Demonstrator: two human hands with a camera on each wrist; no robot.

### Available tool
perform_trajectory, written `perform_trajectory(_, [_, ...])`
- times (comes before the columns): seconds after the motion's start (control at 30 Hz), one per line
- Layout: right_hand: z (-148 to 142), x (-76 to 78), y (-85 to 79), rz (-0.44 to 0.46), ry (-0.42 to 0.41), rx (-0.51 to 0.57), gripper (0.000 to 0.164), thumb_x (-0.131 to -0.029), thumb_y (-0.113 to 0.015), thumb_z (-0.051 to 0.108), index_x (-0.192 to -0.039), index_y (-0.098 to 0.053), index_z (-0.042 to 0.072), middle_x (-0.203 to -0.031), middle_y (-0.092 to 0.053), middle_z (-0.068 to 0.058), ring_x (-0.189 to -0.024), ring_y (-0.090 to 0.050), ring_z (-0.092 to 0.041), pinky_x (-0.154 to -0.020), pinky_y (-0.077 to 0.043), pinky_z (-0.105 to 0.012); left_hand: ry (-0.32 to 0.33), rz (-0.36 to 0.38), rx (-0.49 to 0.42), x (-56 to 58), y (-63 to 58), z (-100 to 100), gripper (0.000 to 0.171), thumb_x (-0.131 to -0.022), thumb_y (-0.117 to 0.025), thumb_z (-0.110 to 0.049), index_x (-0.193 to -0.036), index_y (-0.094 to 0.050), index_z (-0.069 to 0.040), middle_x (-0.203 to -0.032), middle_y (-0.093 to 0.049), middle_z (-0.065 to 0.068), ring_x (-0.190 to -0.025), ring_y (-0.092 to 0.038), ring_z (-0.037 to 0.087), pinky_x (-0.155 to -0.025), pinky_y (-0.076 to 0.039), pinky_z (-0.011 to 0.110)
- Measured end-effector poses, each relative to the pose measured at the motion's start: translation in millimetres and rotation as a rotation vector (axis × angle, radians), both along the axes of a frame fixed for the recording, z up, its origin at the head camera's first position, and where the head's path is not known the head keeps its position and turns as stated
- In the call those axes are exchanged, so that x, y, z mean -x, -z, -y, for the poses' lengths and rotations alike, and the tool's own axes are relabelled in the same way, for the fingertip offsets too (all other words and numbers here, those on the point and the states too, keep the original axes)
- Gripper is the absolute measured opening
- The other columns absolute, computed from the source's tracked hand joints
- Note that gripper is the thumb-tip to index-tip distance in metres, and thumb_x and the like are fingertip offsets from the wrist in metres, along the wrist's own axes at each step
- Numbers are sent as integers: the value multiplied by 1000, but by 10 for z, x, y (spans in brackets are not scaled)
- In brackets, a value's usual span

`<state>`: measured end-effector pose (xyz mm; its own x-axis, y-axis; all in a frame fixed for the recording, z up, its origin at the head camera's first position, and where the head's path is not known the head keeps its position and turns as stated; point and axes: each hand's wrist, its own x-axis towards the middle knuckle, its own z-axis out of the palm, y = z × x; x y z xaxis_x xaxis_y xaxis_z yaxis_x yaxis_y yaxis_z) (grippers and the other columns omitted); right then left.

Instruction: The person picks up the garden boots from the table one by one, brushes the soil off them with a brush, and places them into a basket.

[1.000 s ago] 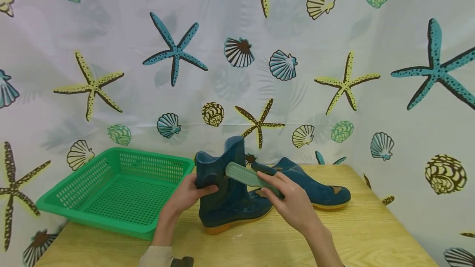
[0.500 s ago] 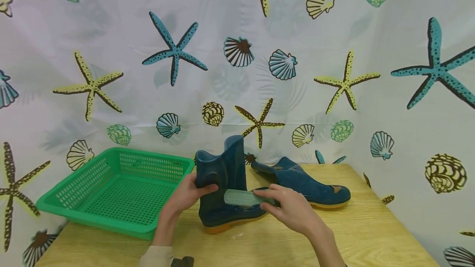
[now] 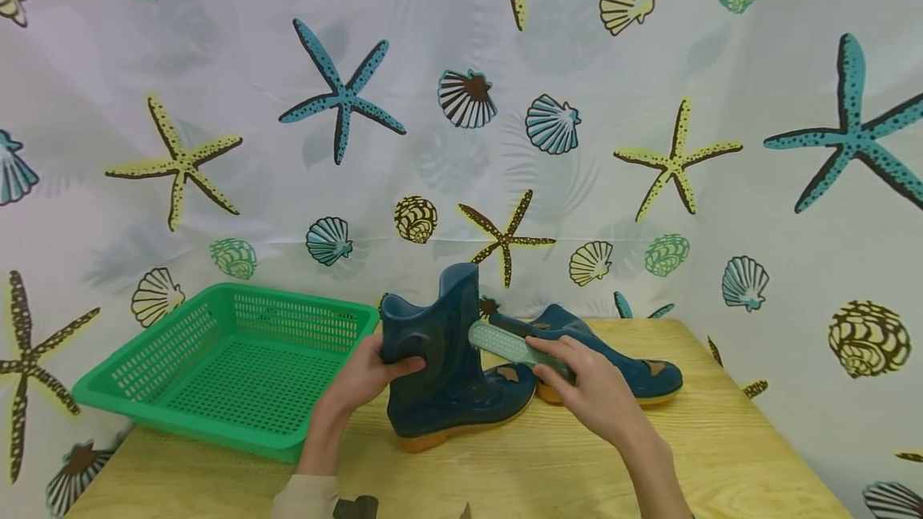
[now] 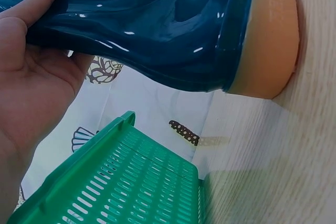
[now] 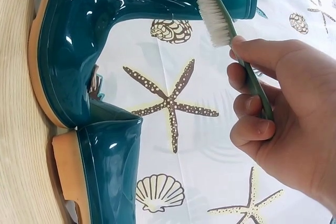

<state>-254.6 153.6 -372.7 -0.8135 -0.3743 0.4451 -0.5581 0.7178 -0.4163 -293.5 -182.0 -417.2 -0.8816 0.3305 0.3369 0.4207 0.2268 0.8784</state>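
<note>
A dark blue rubber boot (image 3: 447,375) with an orange sole stands upright on the table, toe to the right. My left hand (image 3: 371,375) grips the back of its shaft, thumb across the side; the left wrist view shows the thumb on the glossy rubber and the heel (image 4: 268,40) down on the wood. In my right hand (image 3: 584,383) is a green scrub brush (image 3: 505,343), held by its handle. Its white bristles (image 5: 214,18) are at the front of the boot's shaft in the right wrist view, fingers curled round the handle.
Behind to the right, a second blue boot (image 3: 613,359) lies with its toe pointing right. A green plastic basket (image 3: 195,423) with slotted walls stands at the left of the wooden table (image 3: 750,439). A patterned cloth (image 3: 461,183) hangs behind.
The brush went from the upper shaft down across the boot's lower part, then back up to the front of the shaft. The left hand and the boot stay in place.
</note>
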Motion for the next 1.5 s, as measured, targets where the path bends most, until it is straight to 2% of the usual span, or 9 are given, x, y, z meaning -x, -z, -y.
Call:
perform_trajectory(0.13, [-38, 10, 5, -4, 4, 9, 38, -98, -64, 31, -135, -63, 24, -82, -49, 12, -60, -36, -1, -55, -34, -22, 0, -1, -8, -14, -3, 5, 32, -89, -75, -16, -117, -70, -2, -113, -70, 19, -99, -68, 10, -86, -55, 34])
perform_trajectory(0.3, [-62, 31, 27, 7, 29, 3, 39, -98, -62, 32, -136, -62, 22, -87, -54, 10, -62, -37, -2, -57, -34, -24, -2, -21, 2, -22, -6, 20, 30, -89, -75, -14, -115, -70, -2, -112, -69, 19, -98, -66, 8, -85, -55, 32])
perform_trajectory(0.47, [-76, 62, 53, 24, 46, -5, 40, -99, -62, 33, -137, -61, 21, -99, -63, 7, -66, -43, -2, -61, -37, -25, -5, -52, 26, -27, -10, 33, 31, -88, -76, -13, -117, -70, -2, -114, -70, 17, -100, -65, 5, -86, -54, 30])
perform_trajectory(0.57, [-83, 83, 69, 24, 52, -9, 40, -99, -61, 33, -137, -61, 20, -111, -67, 3, -75, -50, -4, -66, -41, -28, 6, -63, 28, -23, -7, 38, 31, -88, -75, -13, -118, -70, -2, -115, -70, 17, -101, -66, 4, -86, -55, 29])
perform_trajectory(0.7, [-86, 102, 90, 40, 61, -12, 40, -99, -62, 31, -137, -60, 19, -120, -68, -1, -89, -62, -12, -74, -48, -34, 27, -72, 28, -15, 2, 45, 33, -89, -74, -12, -120, -69, -3, -117, -70, 18, -103, -65, 3, -88, -54, 29])
perform_trajectory(0.87, [-77, 109, 109, 74, 73, -28, 40, -100, -59, 34, -138, -59, 20, -128, -66, -5, -104, -66, -22, -81, -53, -43, 29, -70, 45, -9, 6, 46, 33, -89, -74, -14, -121, -68, -5, -118, -70, 16, -103, -64, 4, -89, -54, 29])
perform_trajectory(1.2, [-49, 150, 158, 153, 94, -46, 40, -100, -60, 32, -138, -59, 20, -132, -64, -8, -114, -64, -30, -89, -53, -50, 66, -45, 53, -31, -32, 55, 29, -90, -73, -13, -118, -70, -3, -115, -70, 18, -101, -66, 4, -88, -54, 30])
perform_trajectory(1.5, [11, 184, 228, 224, 113, -53, 38, -98, -63, 31, -135, -62, 22, -129, -65, -5, -110, -65, -26, -84, -54, -46, 89, -47, 47, -27, -37, 47, 30, -90, -74, -15, -118, -70, -3, -115, -70, 18, -102, -66, 4, -88, -54, 30])
